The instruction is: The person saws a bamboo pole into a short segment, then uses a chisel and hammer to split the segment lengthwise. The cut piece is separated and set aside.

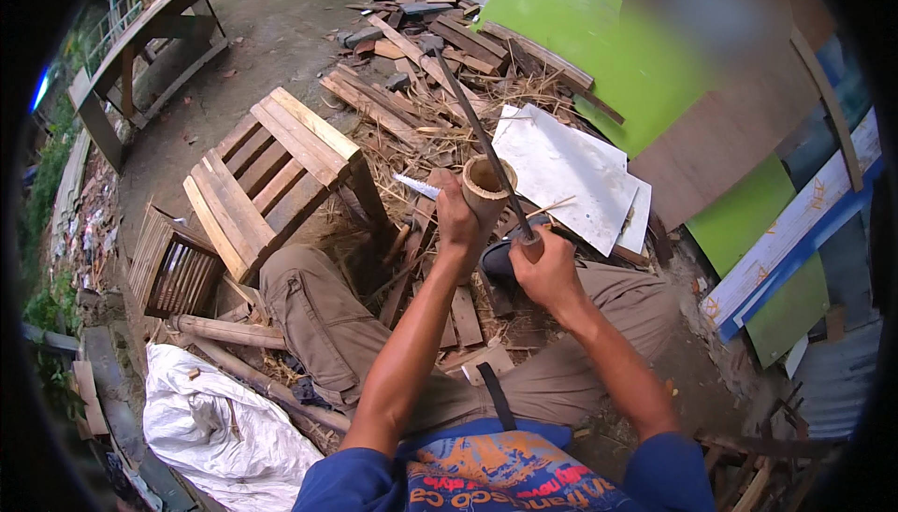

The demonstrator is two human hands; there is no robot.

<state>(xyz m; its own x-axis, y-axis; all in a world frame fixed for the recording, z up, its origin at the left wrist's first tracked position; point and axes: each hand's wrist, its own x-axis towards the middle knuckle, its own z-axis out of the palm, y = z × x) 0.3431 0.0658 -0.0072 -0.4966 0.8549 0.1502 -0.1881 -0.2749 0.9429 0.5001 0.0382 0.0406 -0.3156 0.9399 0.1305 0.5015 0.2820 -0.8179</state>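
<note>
My left hand [456,220] is closed around a hollow bamboo piece [484,205], whose round open end faces up. My right hand [547,274] grips the wooden handle of a machete [482,133]. Its long dark blade slants up and to the left, passing close by the bamboo's rim; whether it touches cannot be made out. Just left of my left hand a pale toothed strip [416,185], like a saw blade, sticks out, its other end hidden near the hand. Both hands are above my spread knees.
A slatted wooden stool [281,175] stands to the left, beside a smaller slatted crate [182,274]. Scrap wood and straw [412,91] lie ahead. White boards [566,175] rest at the right, below green panels [599,54]. A white sack [220,418] and bamboo poles [234,330] are at the near left.
</note>
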